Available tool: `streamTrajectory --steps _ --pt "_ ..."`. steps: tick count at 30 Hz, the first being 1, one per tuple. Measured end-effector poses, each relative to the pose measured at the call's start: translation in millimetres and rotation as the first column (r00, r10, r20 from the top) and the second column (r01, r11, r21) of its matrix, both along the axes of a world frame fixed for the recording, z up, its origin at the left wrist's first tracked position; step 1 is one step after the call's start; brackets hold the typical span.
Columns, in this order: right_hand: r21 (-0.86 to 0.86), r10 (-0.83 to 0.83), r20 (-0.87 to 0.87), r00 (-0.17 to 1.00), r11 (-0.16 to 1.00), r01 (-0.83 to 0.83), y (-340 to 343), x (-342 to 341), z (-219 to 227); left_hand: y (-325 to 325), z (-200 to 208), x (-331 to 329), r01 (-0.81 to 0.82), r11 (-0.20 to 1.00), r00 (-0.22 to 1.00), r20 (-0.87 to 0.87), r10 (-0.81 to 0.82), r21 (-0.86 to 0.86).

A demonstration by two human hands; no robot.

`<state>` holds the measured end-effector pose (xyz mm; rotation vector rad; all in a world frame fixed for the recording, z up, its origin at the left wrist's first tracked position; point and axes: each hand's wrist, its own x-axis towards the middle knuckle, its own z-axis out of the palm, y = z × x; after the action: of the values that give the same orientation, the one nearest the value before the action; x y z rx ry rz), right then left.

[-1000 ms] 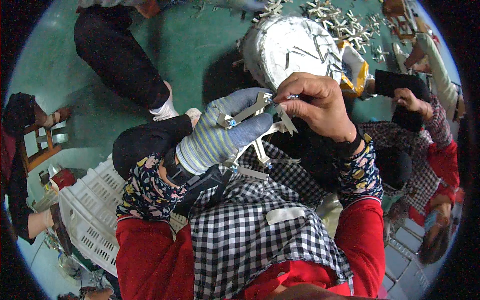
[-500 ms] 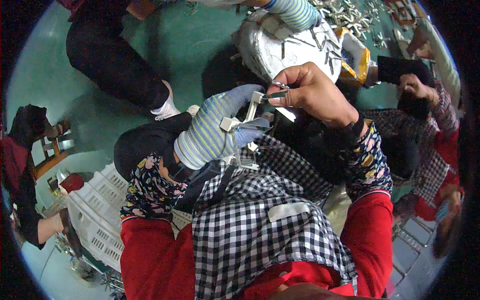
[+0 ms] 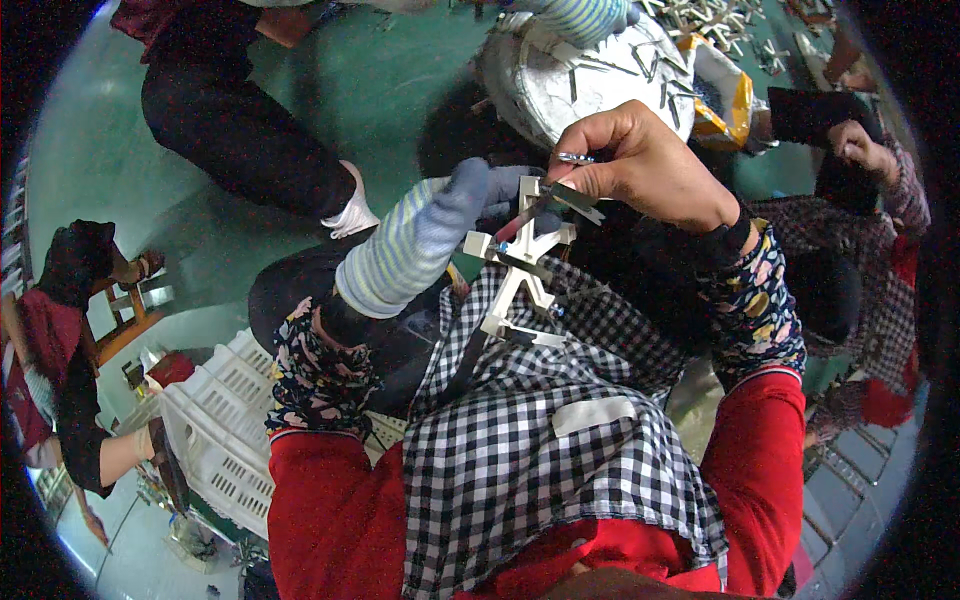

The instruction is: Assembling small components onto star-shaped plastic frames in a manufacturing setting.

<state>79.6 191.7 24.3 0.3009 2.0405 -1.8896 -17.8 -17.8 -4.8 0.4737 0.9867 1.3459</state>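
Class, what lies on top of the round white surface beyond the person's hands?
Thin dark strips lie scattered on the round white surface. Whatever is under the co-worker's striped glove or behind the person's right hand is hidden.

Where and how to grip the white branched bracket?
Probably best to pinch the white branched bracket at its central junction, coming from the left. Its arms spread out from there, so the hold should be fairly balanced. The right hand crowds the upper tip, and the thin strips at the arms look easy to bump.
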Motion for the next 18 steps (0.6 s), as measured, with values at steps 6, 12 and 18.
streamTrajectory --steps 6,12,18 --pt "-0.014 0.047 -0.029 0.998 0.999 -0.047 -4 0 -1 4 -2 14 -0.234 0.96 0.96 -0.191 0.203 -0.157" --pt "-0.063 0.078 0.048 0.996 0.995 -0.075 -1 -4 -3 7 -16 20 -0.26 0.957 0.962 -0.124 0.245 -0.127" --pt "-0.056 0.036 0.036 0.999 0.998 -0.034 -1 -3 5 13 -7 25 -0.327 0.937 0.935 0.102 0.34 -0.126"
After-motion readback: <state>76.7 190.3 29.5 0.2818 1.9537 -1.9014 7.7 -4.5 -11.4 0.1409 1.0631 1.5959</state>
